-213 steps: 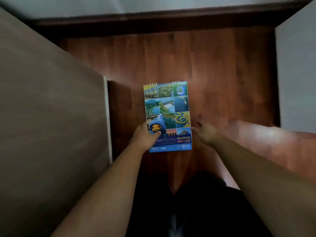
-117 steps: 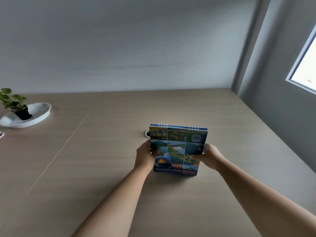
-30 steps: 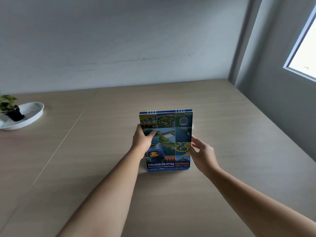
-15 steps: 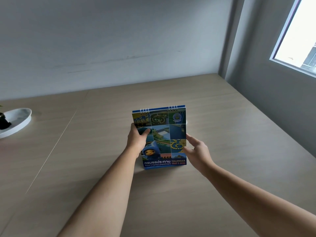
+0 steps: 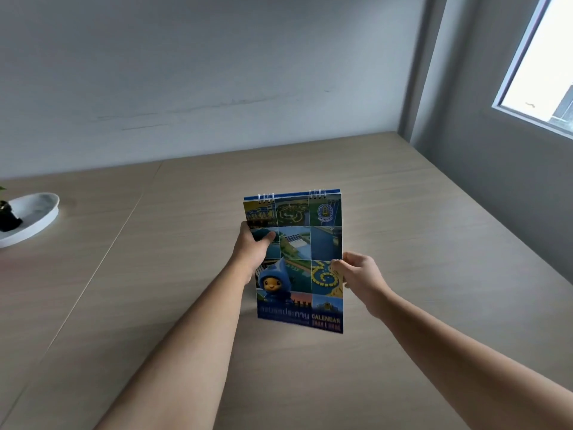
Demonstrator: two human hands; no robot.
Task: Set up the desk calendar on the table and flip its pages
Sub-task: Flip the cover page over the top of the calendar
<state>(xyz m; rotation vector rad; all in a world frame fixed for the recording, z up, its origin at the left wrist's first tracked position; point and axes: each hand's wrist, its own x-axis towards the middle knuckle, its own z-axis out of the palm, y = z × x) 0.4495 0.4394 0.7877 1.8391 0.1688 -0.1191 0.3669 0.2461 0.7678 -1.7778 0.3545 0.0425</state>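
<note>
The desk calendar [image 5: 297, 243] stands upright on the light wooden table [image 5: 418, 259], its spiral binding on top and its blue cover with photo tiles and a cartoon mascot facing me. My left hand [image 5: 252, 252] grips the calendar's left edge, thumb on the cover. My right hand [image 5: 356, 277] pinches the right edge of the cover at mid-height between thumb and fingers. The cover's lower part looks swung out toward me and is slightly blurred. The back of the calendar and its stand are hidden.
A white dish [image 5: 31, 218] holding a small dark plant pot sits at the table's far left. A grey wall runs behind the table, and a window [image 5: 545, 63] is in the right wall. A seam line crosses the tabletop on the left.
My right hand went from open beside the calendar to pinching the cover's right edge, and the cover's bottom has swung toward me. My left hand keeps its grip.
</note>
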